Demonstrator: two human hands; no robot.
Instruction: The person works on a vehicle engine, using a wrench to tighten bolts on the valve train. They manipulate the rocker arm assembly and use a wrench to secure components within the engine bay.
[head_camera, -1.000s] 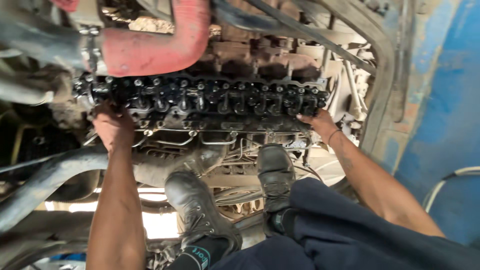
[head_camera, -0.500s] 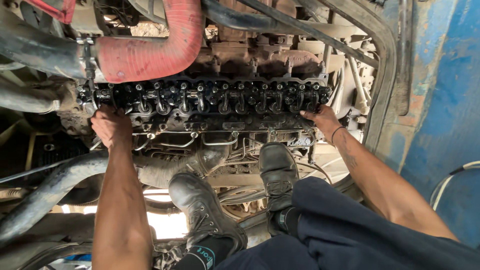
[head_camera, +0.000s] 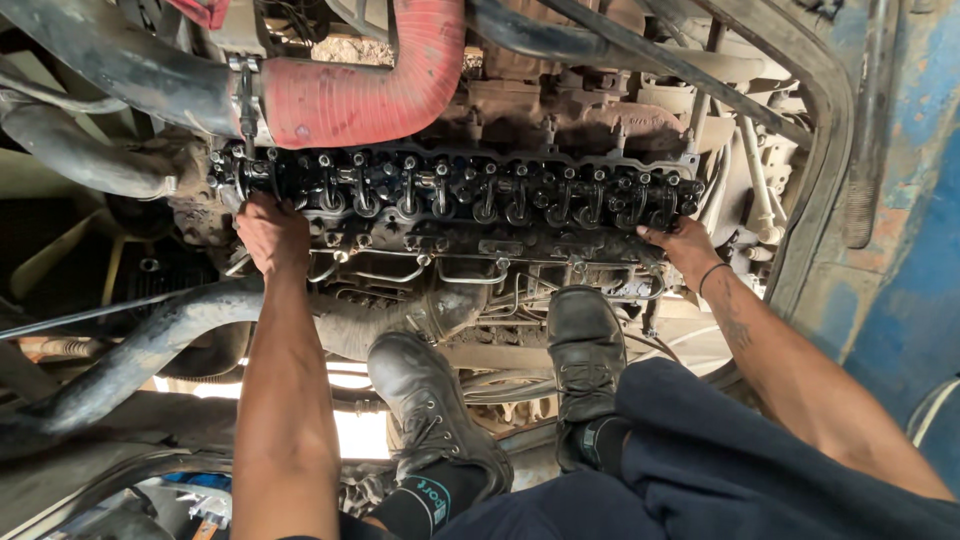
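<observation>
A long black oily cylinder head with a row of rocker arms and springs lies across the engine in front of me. My left hand grips its left end, fingers curled under the edge. My right hand grips its right end, a dark band on the wrist. My two black boots stand on engine parts below the head.
A thick red hose curves above the head's left half, clamped to a dark pipe. A grey hose runs low at left. A blue cab wall stands at right. Thin metal fuel lines run below the head.
The view has shifted so the cylinder head sits a little lower and more to the right. Both hands stay on its two ends.
</observation>
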